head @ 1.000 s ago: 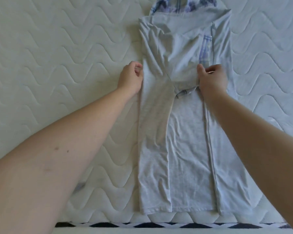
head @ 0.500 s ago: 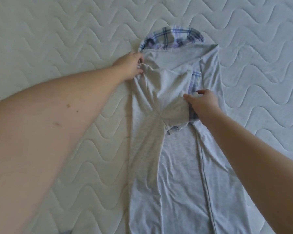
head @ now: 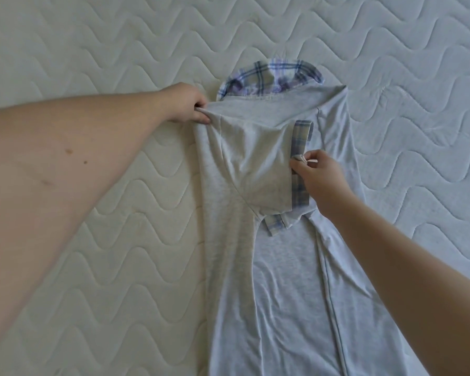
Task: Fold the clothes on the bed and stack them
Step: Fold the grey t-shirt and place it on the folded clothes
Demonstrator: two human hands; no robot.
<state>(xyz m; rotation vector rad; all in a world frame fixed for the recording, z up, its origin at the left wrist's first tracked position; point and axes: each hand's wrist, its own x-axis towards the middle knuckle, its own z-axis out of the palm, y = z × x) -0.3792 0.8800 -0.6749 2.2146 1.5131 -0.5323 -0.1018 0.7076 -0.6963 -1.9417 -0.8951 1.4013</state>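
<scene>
A light grey jersey garment with a plaid-lined hood (head: 280, 267) lies flat and lengthwise on the bed, its hood end toward the far edge and its body running back toward the near edge, where it passes out of view. Both long sides are folded in over the middle, so the garment forms a narrow strip. The hood (head: 272, 78) shows its blue, lilac and cream checked lining as a curved band at the top. A short sleeve folded in from the left lies across the chest, and its checked cuff (head: 299, 164) runs down the sleeve's right edge (a second checked bit peeps out below the sleeve's lower corner).

The left hand (head: 186, 105) pinches the garment's upper left corner, just below the hood, with fingers curled on the cloth, which gathers into small creases there. The right hand (head: 319, 176) rests at the checked cuff, thumb and fingers bent together and nipping its edge. Both bare forearms reach in from the near corners of the view.

Under everything lies the white quilted mattress cover with wavy stitching (head: 92, 50), which fills the bed on all sides of the garment.
</scene>
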